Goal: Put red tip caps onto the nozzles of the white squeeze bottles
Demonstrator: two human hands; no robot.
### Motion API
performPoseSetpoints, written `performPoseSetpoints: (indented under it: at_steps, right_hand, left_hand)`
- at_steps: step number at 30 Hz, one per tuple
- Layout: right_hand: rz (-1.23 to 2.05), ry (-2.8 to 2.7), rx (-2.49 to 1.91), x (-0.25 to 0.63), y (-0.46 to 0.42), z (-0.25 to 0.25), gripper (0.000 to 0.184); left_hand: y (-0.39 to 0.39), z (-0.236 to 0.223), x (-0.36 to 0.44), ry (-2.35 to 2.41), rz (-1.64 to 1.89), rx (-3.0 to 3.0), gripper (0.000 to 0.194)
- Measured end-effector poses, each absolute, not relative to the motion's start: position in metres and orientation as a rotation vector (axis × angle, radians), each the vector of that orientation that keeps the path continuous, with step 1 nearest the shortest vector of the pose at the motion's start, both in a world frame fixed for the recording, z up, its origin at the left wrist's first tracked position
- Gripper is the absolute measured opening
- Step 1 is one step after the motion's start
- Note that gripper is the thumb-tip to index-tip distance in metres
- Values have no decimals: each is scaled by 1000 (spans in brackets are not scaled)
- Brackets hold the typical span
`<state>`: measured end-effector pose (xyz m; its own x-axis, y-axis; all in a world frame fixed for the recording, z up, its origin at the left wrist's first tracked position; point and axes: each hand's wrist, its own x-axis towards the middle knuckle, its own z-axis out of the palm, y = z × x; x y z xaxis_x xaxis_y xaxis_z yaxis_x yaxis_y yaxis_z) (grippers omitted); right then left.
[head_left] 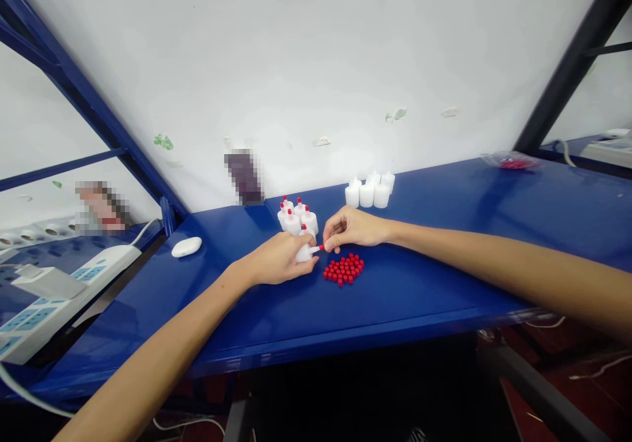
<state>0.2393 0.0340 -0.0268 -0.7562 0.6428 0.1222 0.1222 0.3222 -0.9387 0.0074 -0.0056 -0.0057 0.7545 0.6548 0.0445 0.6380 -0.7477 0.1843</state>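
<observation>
My left hand (279, 259) is wrapped round a small white squeeze bottle (303, 253), tilted so its nozzle points right. On the nozzle's tip is a red cap (322, 248), pinched between the thumb and fingers of my right hand (353, 228). Just below, a cluster of loose red caps (344, 269) lies on the blue table (276, 317). Behind my left hand stand several upright white bottles with red caps (309, 220). Farther back, to the right, a group of white bottles without red caps (366, 195) stands close together.
At the left lies a white rounded case (186, 247). A white power strip (74, 290) with a plug runs along the left side. A blurred phone-like object (245, 176) leans on the wall. A clear bag with red contents (511, 161) lies at the far right.
</observation>
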Motion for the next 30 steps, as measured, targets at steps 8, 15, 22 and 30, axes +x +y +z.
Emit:
performPoseSetpoints:
  at_steps: [8,15,22,30]
  right_hand:
    - [1446,-2116,-626,238,33,-27,24]
    - [1363,-2106,-606,235,29,-26,34]
    - [589,-2219,-407,235,10,-34,37]
    - [410,-2295,-273,235,8,-37,66]
  left_hand:
    - [-11,-3,7,1007,158,2812,34]
    - [-3,0,-4,1134,826,2745,39]
    - [3,-3,-10,1306,824,2757,40]
    - [-2,-2,0,1266,745,2771,52]
